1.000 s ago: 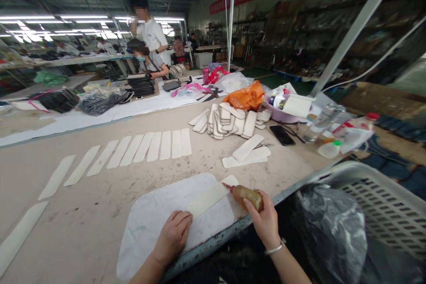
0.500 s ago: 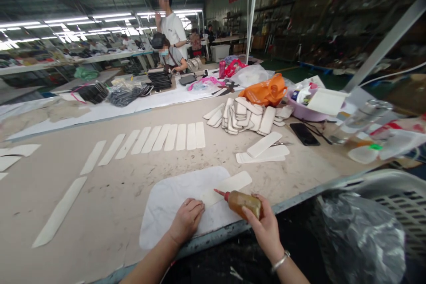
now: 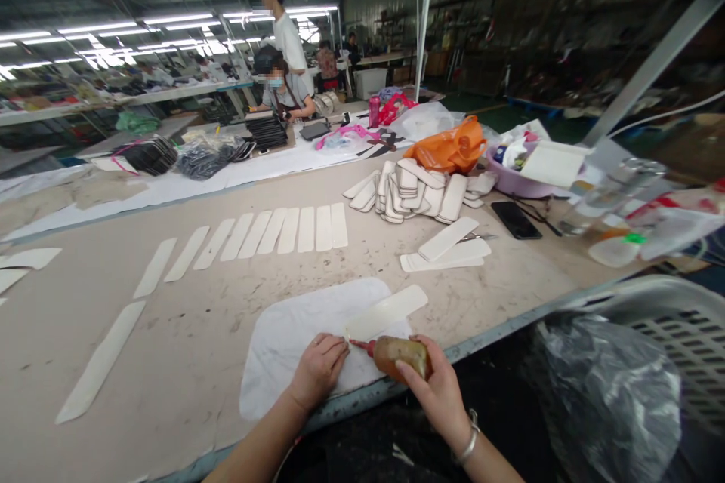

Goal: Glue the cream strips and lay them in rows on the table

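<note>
In my right hand (image 3: 433,385) lies a squeeze glue bottle (image 3: 399,357) with amber contents and a red nozzle, tipped to the left. The nozzle tip is at the near left end of a cream strip (image 3: 390,311) with rounded ends. My left hand (image 3: 322,370), its fingers curled and pressed together, holds that same end against a white cloth-like sheet (image 3: 283,332). The fingertips partly hide the strip's end. Beyond the sheet, several similar strips (image 3: 282,232) lie side by side in a slanting row.
Loose strips (image 3: 445,263) with scissors beneath lie right of centre. Behind them is a pile of padded pieces (image 3: 416,192) and an orange bag (image 3: 447,147). A phone (image 3: 515,219) and purple basin (image 3: 521,179) stand right. Below the table edge sits a plastic crate (image 3: 696,347). Two people are across the table.
My right hand has moved the bottle left and slightly down, bringing its nozzle from the strip's middle to the end by my left fingers. The view has shifted slightly.
</note>
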The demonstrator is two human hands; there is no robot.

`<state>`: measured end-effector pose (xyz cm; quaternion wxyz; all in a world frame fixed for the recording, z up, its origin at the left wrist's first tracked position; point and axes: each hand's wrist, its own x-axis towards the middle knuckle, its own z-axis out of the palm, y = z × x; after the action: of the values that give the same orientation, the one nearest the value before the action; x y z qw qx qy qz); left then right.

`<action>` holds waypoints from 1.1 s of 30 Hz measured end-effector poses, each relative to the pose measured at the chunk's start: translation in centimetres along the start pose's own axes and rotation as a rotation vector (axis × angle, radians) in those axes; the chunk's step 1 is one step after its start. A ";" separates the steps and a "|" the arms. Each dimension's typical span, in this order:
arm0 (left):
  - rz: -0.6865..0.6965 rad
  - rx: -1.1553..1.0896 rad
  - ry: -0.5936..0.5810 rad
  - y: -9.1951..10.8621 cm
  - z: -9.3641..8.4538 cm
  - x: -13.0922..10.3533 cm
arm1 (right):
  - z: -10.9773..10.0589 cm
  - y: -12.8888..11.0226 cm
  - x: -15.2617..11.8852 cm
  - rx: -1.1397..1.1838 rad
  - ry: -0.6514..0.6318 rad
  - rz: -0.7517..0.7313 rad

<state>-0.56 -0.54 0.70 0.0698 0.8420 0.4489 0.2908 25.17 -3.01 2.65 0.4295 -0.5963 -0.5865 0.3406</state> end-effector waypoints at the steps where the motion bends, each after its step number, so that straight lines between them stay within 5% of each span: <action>1: 0.005 -0.001 0.007 0.0 0.0 0.0 | -0.2 0.0 -0.2 -0.010 0.001 -0.005; 6: 0.016 -0.007 0.033 -0.1 0.0 0.0 | -1.9 0.4 -0.2 -0.056 0.052 -0.025; 19: 0.052 0.006 0.073 -0.6 0.3 -0.1 | -7.7 3.7 4.0 -0.205 0.454 0.017; 22: 0.047 0.014 0.066 -0.6 0.4 -0.1 | -6.7 3.0 3.4 -0.158 0.434 -0.011; 29: 0.050 0.016 0.049 -0.5 0.1 0.1 | -1.5 0.2 0.7 0.021 0.115 -0.105; 33: 0.046 0.010 0.060 -0.4 0.2 0.2 | -2.1 0.3 1.5 -0.078 0.146 -0.118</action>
<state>-0.65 -0.14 0.51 0.0452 0.8435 0.4326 0.3151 27.31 -1.76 3.37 0.4671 -0.6000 -0.6006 0.2473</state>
